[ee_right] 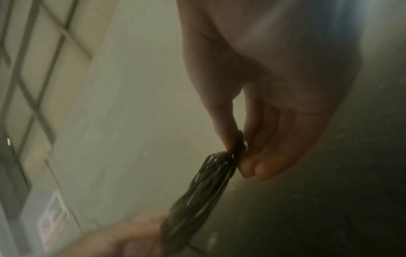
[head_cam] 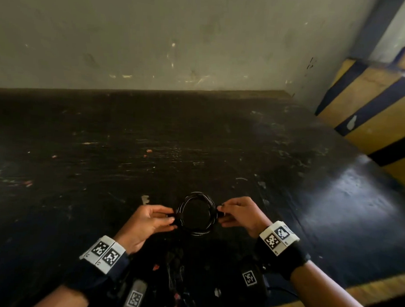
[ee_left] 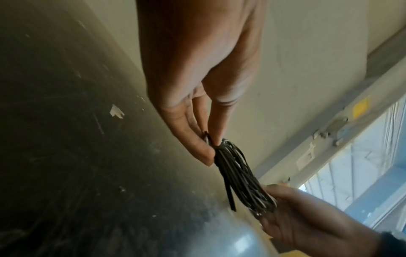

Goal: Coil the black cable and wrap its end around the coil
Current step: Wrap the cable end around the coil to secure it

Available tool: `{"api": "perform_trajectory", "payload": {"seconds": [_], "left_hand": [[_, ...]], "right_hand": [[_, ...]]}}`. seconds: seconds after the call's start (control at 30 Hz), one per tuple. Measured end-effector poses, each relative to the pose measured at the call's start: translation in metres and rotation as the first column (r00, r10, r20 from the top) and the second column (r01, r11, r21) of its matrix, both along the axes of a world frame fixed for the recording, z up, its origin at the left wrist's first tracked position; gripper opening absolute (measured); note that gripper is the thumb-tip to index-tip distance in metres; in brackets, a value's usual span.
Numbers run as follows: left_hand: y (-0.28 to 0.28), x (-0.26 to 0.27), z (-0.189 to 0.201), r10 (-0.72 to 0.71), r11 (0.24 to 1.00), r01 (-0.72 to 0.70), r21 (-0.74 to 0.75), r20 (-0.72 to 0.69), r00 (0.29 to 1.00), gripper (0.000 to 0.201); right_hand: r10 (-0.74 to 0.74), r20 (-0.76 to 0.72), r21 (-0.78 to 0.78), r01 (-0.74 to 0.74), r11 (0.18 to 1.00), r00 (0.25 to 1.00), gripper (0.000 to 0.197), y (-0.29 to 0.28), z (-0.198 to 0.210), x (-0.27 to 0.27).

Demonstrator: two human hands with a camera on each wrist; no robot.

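The black cable (head_cam: pixel 196 194) is wound into a small round coil of several loops, held just above the dark table (head_cam: pixel 197 141). My left hand (head_cam: pixel 173 217) pinches the coil's left side between thumb and fingers. My right hand (head_cam: pixel 220 215) pinches the opposite side. In the left wrist view the left hand (ee_left: pixel 212 146) grips the bundled loops (ee_left: pixel 239 175), and a short loose end (ee_left: pixel 230 196) hangs down from them. The blurred right wrist view shows my right hand (ee_right: pixel 238 151) pinching the coil (ee_right: pixel 197 200).
The scratched table runs back to a grey wall (head_cam: pixel 178 37). A yellow and black striped block (head_cam: pixel 370 108) stands past the table's right edge. Black devices with marker tags (head_cam: pixel 250 276) lie near the front edge under my wrists.
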State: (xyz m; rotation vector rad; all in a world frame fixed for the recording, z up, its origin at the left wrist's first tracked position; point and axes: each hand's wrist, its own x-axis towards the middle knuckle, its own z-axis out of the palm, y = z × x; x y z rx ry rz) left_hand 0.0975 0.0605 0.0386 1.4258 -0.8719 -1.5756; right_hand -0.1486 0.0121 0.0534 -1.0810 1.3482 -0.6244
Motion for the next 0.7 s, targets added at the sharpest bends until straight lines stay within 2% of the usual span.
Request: {"api": "perform_trajectory", "payload": {"seconds": [0.13,0.23,0.5,0.6,0.7], "left_hand": [[-0.012,-0.004,-0.022,-0.032,0.999,0.024,0.044,0.201,0.979,0.017],[-0.018,-0.01,-0.036,-0.042,0.998,0.024,0.063,0.297,0.954,0.011],[-0.014,0.018,-0.05,0.088,0.989,-0.128,0.077,0.387,0.918,0.009],[-0.006,0.039,-0.05,0.153,0.978,-0.198,0.061,0.431,0.889,0.008],[0.002,0.051,-0.055,0.149,0.973,-0.22,0.074,0.526,0.837,0.008]], "right_hand": [[0.093,-0.296,0.007,-0.096,0.995,0.951,0.017,-0.012,-0.029,-0.002],[0.111,-0.423,0.006,-0.119,0.993,0.899,0.021,-0.017,-0.039,0.001],[0.196,-0.447,-0.007,-0.222,0.975,0.873,0.03,-0.021,-0.051,0.033],[0.269,-0.461,-0.021,-0.313,0.95,0.846,0.032,-0.024,-0.055,0.055],[0.331,-0.504,0.008,-0.379,0.925,0.798,0.032,-0.024,-0.061,0.073]]}}
